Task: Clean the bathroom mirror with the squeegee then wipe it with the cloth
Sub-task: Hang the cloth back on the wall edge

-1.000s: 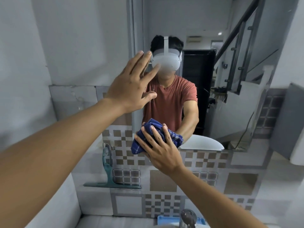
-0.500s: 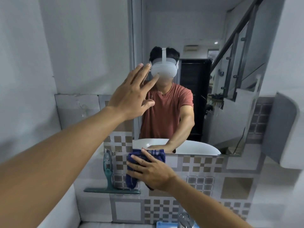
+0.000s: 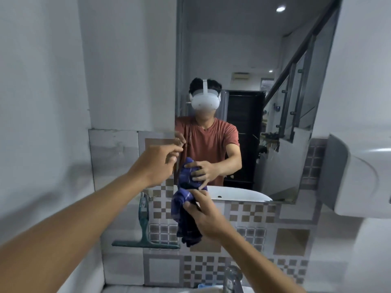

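Observation:
The mirror (image 3: 243, 49) fills the wall ahead and shows my reflection. My right hand (image 3: 204, 215) grips a blue checked cloth (image 3: 183, 223) at the mirror's lower left edge; the top of the cloth touches the glass and the rest hangs over the tiles. My left hand (image 3: 157, 163) hovers by the mirror's left edge, blurred, with fingers loosely curled and nothing in it. A teal squeegee (image 3: 145, 229) stands on the tiled ledge, handle up against the wall, left of the cloth.
A chrome tap (image 3: 232, 278) rises at the bottom, with a blue item (image 3: 204, 286) beside it. A white and grey wall unit (image 3: 359, 180) juts out on the right. Patterned tiles (image 3: 254, 214) run below the mirror.
My left hand came off the glass, dropped lower and curled its fingers. My right hand brought the cloth up from the tiles to the mirror's lower edge. The view tilted up.

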